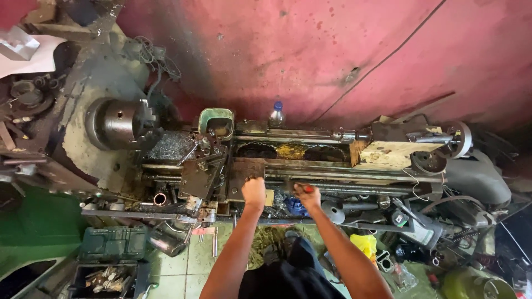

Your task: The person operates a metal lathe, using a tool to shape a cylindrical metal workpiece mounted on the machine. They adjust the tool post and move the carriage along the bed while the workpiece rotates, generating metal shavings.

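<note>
Oil-darkened metal covers the lathe (166, 166), its bed rails (354, 178) worn to a dull sheen and its steel chuck (113, 123) polished but grimy. Loose swarf (172, 145) glitters on the carriage. The tailstock (388, 152) shows chipped, cream paint over rough casting. Behind, the red wall (332, 50) is matt, stained and scuffed. A clear plastic bottle (276, 115) with a blue cap stands on the bed. Below, pale floor tiles (194, 254) look smooth but dirty, beside a matt green plastic case (112, 242).
</note>
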